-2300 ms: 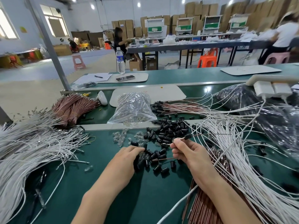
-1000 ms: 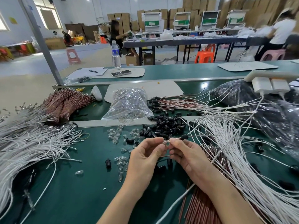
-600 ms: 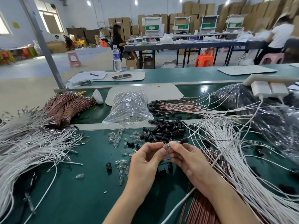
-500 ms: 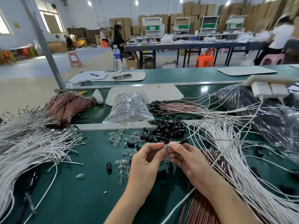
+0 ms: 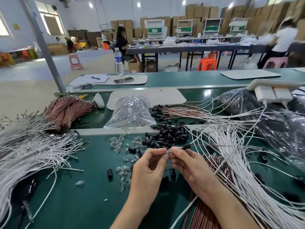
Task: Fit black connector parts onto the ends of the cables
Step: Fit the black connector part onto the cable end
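Above the green bench [image 5: 74, 195], my left hand [image 5: 148, 164] pinches a small clear bulb [image 5: 168, 152]; my right hand [image 5: 189, 166] pinches the end of the thin cable [image 5: 211, 146] touching it, with the short black barrel-shaped connector [image 5: 186, 146] threaded on just behind.

Cardboard boxes [image 5: 203, 14], long table [image 5: 198, 47], orange stool [image 5: 207, 63], window [image 5: 49, 22].

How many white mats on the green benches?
3. One white mat lies under the phone on the far bench; one behind the clear bag; one far right. A sliver at the right edge may be a fourth.
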Available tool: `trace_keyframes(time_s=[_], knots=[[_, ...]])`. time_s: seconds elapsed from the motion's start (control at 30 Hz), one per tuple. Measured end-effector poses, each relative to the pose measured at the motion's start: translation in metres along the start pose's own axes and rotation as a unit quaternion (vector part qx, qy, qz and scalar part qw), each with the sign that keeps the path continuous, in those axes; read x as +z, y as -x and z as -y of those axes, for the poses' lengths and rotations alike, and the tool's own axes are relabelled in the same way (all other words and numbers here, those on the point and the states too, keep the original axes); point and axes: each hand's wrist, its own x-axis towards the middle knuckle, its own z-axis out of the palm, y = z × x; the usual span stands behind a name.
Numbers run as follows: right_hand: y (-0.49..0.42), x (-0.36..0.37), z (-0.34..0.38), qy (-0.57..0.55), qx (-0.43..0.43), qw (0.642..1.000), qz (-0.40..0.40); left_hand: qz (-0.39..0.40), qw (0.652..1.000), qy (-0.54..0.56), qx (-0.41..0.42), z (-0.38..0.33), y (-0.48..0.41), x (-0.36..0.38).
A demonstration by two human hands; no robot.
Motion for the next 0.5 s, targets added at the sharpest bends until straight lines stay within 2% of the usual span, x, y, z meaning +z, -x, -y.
trace_keyframes(time_s=[0.5], knots=[[0.0038, 0.0051, -0.0024, 0.052, -0.035, 0.998, -0.016, -0.006, 0.989, -0.12, 0.084, 0.0036, 0.0009, -0.0046]])
